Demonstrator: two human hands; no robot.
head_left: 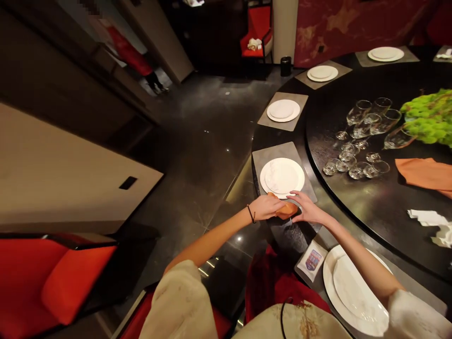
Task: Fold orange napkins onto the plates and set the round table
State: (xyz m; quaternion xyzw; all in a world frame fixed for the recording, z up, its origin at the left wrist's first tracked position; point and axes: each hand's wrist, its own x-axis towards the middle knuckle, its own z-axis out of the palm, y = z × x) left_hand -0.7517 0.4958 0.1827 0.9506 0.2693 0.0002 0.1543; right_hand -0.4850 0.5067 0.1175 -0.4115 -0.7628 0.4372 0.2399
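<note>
An orange cloth napkin [286, 210], bunched and partly folded, is held over the table edge in front of the nearest full place setting. My left hand [267, 207], with a dark band at the wrist, grips its left end between closed fingers. On the other side, my right hand [308, 208] has thumb and fingers apart around the napkin's right end; whether the fingertips touch it is hard to tell. Just beyond the hands, a small white plate [287, 175] lies on a larger white plate [263, 182], both on a grey placemat [282, 149].
Below my right arm are stacked white plates [356, 287] and a wrapped packet [313, 261]. The turntable carries several glasses [363, 125], green foliage [429, 115], orange cloth [423, 174] and white cloths [429, 219]. Red chairs [77, 287] stand left; a person [129, 49] is in the doorway.
</note>
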